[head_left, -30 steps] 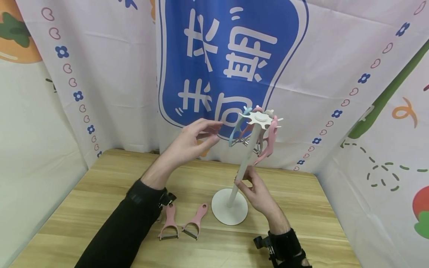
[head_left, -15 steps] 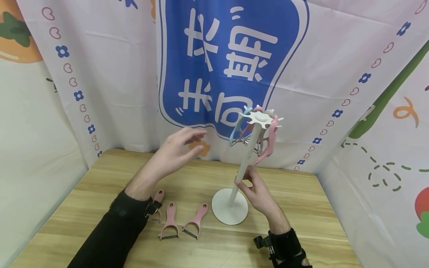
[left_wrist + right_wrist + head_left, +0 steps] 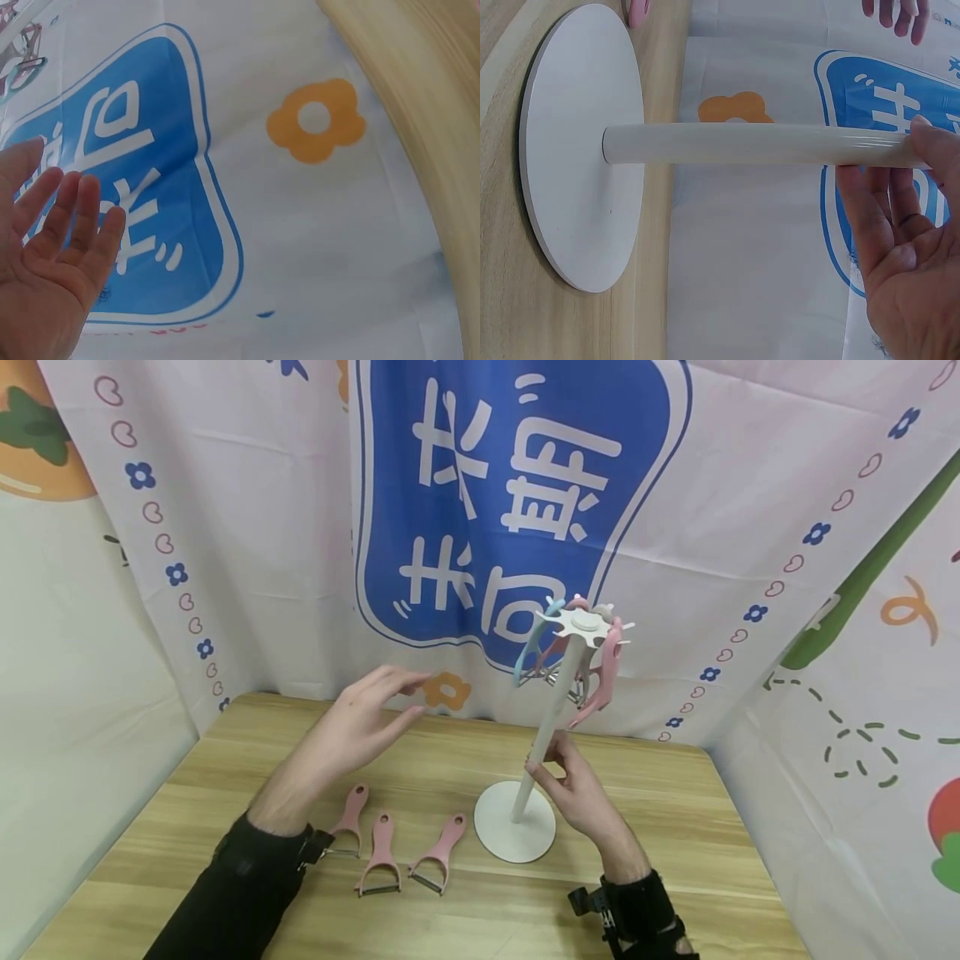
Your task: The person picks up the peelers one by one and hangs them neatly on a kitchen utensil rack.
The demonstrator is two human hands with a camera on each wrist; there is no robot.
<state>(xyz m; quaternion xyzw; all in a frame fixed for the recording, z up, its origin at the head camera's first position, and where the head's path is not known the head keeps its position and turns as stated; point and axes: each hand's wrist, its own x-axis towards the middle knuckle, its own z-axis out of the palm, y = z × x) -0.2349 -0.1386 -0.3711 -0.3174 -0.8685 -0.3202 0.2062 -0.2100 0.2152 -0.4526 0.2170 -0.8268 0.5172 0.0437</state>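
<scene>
Starting from the left: the left hand (image 3: 360,727) is up in the air near the cloth backdrop (image 3: 262,543), nothing in it, and its grip is loose with thumb and fingertips apart. Just this side of it, lying on the wood-look table (image 3: 637,902), you've got three pink peelers in a loose row: leftmost peeler (image 3: 352,810), middle peeler (image 3: 382,842), right peeler (image 3: 447,837). Each has a slim handle with a hanging hole and a Y-shaped head with a metal blade across it.

Next to those is the white stand (image 3: 553,718): flat round base on the table, plain pole, pronged top. A light blue peeler (image 3: 530,652) hangs on its left, a chunky pink utensil (image 3: 606,681) on its right. The right hand (image 3: 577,793) has its grip clamped on the pole, thumb one side, fingers the other.

Hard to see: leftmost peeler's head meets the left wrist gear (image 3: 318,846), so one edge is covered. Whatever hangs at the back of the rack is a jumble behind the pole. The left wrist view crops the rack into a blurry corner; the right wrist view cuts off the top.
</scene>
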